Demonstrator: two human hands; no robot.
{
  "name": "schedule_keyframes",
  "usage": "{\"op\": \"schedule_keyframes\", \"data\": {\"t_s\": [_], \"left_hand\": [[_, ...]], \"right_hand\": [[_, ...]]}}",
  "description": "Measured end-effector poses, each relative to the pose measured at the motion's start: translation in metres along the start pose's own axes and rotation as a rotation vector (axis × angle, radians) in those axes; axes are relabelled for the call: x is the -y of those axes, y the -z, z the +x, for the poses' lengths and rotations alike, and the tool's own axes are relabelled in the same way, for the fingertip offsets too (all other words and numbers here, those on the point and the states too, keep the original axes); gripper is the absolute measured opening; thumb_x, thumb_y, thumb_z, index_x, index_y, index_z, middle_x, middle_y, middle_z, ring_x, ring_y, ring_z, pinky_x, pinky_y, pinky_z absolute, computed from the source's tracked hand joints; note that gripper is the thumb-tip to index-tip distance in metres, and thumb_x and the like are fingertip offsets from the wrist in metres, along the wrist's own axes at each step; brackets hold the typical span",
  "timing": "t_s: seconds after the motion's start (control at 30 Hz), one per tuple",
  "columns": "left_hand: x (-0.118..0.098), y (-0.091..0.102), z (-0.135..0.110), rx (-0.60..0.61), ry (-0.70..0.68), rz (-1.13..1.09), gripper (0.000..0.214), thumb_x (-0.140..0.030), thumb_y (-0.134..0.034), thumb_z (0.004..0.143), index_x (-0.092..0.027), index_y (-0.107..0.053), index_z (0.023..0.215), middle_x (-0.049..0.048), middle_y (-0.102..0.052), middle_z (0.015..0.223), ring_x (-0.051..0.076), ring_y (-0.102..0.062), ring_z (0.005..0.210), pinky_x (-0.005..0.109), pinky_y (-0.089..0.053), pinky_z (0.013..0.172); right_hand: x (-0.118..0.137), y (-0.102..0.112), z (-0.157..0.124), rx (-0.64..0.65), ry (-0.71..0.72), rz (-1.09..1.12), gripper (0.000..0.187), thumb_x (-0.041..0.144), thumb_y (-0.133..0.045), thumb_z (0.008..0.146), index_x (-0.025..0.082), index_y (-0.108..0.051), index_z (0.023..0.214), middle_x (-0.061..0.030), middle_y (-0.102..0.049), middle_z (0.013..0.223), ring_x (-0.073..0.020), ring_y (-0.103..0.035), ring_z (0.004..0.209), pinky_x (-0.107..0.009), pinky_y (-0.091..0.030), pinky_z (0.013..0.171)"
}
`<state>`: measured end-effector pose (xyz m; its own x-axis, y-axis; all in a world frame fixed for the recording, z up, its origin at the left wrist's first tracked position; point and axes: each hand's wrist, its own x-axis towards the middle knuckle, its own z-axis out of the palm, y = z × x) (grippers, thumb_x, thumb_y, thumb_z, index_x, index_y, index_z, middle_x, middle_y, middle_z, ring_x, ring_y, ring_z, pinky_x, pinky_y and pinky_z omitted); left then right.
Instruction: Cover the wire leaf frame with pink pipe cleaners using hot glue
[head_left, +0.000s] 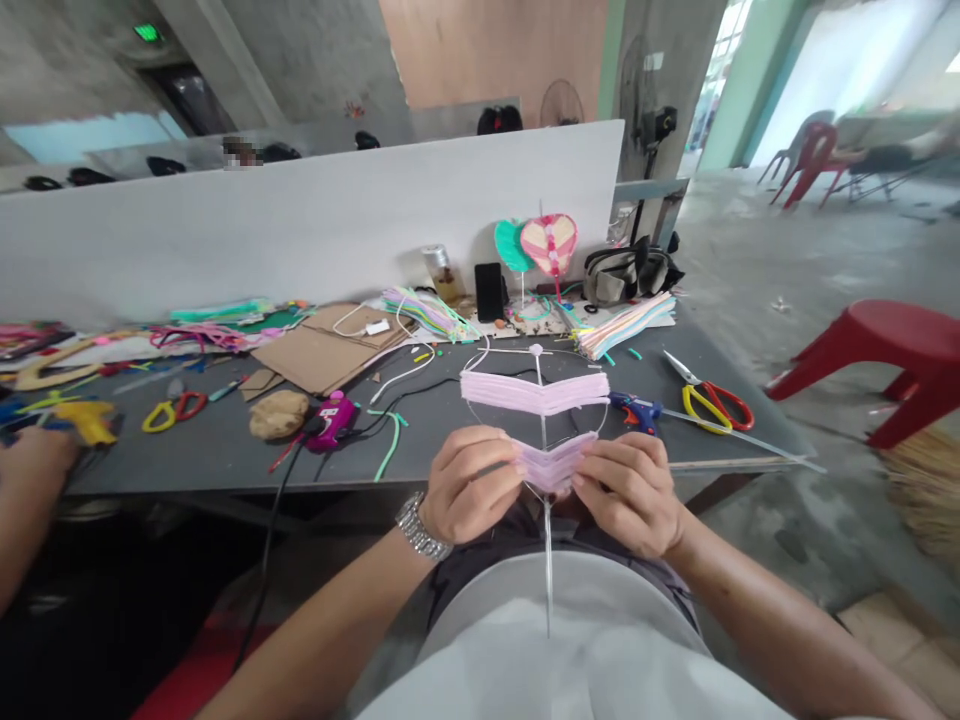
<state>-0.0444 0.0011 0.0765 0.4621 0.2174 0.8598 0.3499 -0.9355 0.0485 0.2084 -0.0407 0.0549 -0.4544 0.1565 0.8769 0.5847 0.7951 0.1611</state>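
In front of my body is a thin wire frame (544, 430) with a straight stem (549, 570) pointing down towards me. Two V-bent bands of lilac pipe cleaners cross it: an upper band (536, 393) and a lower band (556, 462). My left hand (476, 487) pinches the left end of the lower band, and my right hand (628, 492) pinches its right end. A small lilac tuft (536, 349) sits at the frame's top. Just beyond my right hand lies a blue glue gun (636, 410) with a long glue stick.
Yellow-and-red-handled scissors (712, 400) lie right; a purple device (331, 420) and a stone (279, 414) lie left. Behind are pipe-cleaner bundles (630, 325), cardboard (322, 350), a phone (491, 292), a jar (441, 272) and a heart-shaped piece (551, 245). Another person's hand (37, 460) is near a yellow glue gun (86, 421).
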Motion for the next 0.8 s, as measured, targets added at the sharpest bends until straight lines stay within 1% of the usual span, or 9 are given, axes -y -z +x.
{"op": "schedule_keyframes", "data": {"t_s": [0.1,0.23,0.3,0.37,0.47,0.57,0.63,0.7,0.8], "left_hand": [[0.002,-0.003,-0.006,-0.002,0.072,-0.107,0.027,-0.007,-0.079,0.077,-0.028,-0.067,0.089,0.0029,-0.075,0.093,0.022,-0.072,0.095,0.041,-0.061,0.086],[-0.003,-0.011,-0.006,-0.093,0.091,-0.169,0.035,-0.002,-0.077,0.074,-0.028,-0.064,0.093,0.0029,-0.073,0.103,0.021,-0.071,0.097,0.038,-0.058,0.086],[-0.008,-0.019,-0.009,-0.147,0.168,-0.138,0.038,-0.003,-0.076,0.074,-0.027,-0.061,0.099,0.0049,-0.069,0.11,0.022,-0.068,0.101,0.039,-0.057,0.088],[-0.016,-0.03,-0.015,-0.235,0.387,-0.08,0.035,-0.009,-0.076,0.074,-0.025,-0.058,0.099,0.0071,-0.065,0.115,0.024,-0.065,0.109,0.04,-0.055,0.091],[-0.027,-0.045,-0.032,-0.335,0.918,-0.176,0.027,-0.02,-0.077,0.074,-0.022,-0.055,0.09,0.0052,-0.063,0.101,0.02,-0.063,0.096,0.033,-0.052,0.082],[-0.038,-0.054,-0.048,-0.17,1.494,-0.687,0.024,-0.03,-0.078,0.072,-0.019,-0.058,0.082,0.0025,-0.064,0.079,0.015,-0.06,0.07,0.026,-0.046,0.06],[-0.043,-0.055,-0.054,-0.105,1.79,-1.035,0.025,-0.035,-0.076,0.072,-0.017,-0.063,0.082,0.006,-0.069,0.077,0.017,-0.064,0.067,0.025,-0.045,0.056],[-0.046,-0.054,-0.056,-0.19,1.953,-1.206,0.024,-0.037,-0.074,0.074,-0.015,-0.066,0.082,0.0085,-0.072,0.08,0.018,-0.069,0.069,0.026,-0.049,0.058],[-0.045,-0.053,-0.056,-0.252,1.956,-1.249,0.023,-0.036,-0.075,0.075,-0.015,-0.067,0.078,0.0058,-0.07,0.075,0.016,-0.069,0.068,0.025,-0.05,0.059]], "right_hand": [[-0.002,0.002,-0.003,0.046,0.002,-0.064,0.023,0.015,-0.06,0.091,0.033,-0.073,0.099,-0.0013,-0.078,0.104,-0.0227,-0.07,0.107,-0.042,-0.05,0.083],[-0.003,0.001,-0.004,0.047,0.027,-0.128,0.017,0.016,-0.063,0.09,0.031,-0.071,0.093,-0.0014,-0.078,0.103,-0.0218,-0.069,0.106,-0.041,-0.049,0.083],[-0.003,-0.003,-0.006,0.037,0.036,-0.123,0.015,0.017,-0.065,0.089,0.03,-0.071,0.092,-0.0018,-0.077,0.103,-0.0218,-0.069,0.106,-0.041,-0.049,0.084],[-0.002,-0.011,-0.011,0.06,-0.003,-0.127,0.013,0.019,-0.066,0.09,0.03,-0.071,0.094,-0.002,-0.076,0.101,-0.0213,-0.069,0.104,-0.04,-0.047,0.085],[0.0,-0.029,-0.025,0.095,-0.1,-0.081,0.015,0.016,-0.063,0.092,0.029,-0.07,0.097,-0.0028,-0.075,0.1,-0.0199,-0.068,0.102,-0.039,-0.044,0.086],[0.005,-0.042,-0.043,0.12,-0.139,-0.004,0.018,0.012,-0.061,0.093,0.025,-0.069,0.101,-0.0048,-0.074,0.102,-0.0189,-0.066,0.101,-0.037,-0.043,0.085],[0.009,-0.046,-0.052,0.177,-0.149,0.02,0.018,0.012,-0.06,0.093,0.024,-0.07,0.102,-0.0054,-0.074,0.103,-0.0187,-0.065,0.099,-0.037,-0.043,0.084],[0.012,-0.047,-0.058,0.25,-0.175,0.025,0.021,0.011,-0.058,0.094,0.026,-0.07,0.102,-0.0049,-0.073,0.104,-0.0185,-0.064,0.099,-0.037,-0.042,0.085],[0.014,-0.045,-0.061,0.351,-0.219,0.029,0.026,0.008,-0.055,0.094,0.027,-0.071,0.101,-0.0039,-0.072,0.101,-0.0176,-0.063,0.095,-0.037,-0.041,0.084]]}}
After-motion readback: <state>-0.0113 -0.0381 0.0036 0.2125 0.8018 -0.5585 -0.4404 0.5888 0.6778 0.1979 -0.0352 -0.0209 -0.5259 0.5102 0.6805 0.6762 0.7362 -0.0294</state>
